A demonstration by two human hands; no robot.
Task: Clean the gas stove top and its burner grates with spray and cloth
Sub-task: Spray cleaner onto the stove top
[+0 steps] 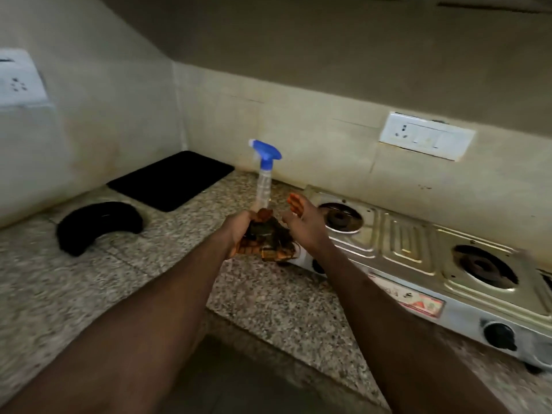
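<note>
A clear spray bottle [263, 186] with a blue trigger head stands upright on the granite counter [167, 243], just left of the steel gas stove [409, 243]. My left hand [239, 237] is closed around a dark crumpled cloth [273, 242] at the bottle's base. My right hand [304, 225] is beside it with fingers spread, palm turned toward the cloth and bottle. The stove's left burner [340, 218] and middle burner [484, 268] show bare, without grates.
A black flat mat [171, 179] lies in the counter's back left corner, and a curved black object [98, 224] rests in front of it. A switch socket [427, 135] is on the wall above the stove. Black stove knobs [500, 336] face the counter edge.
</note>
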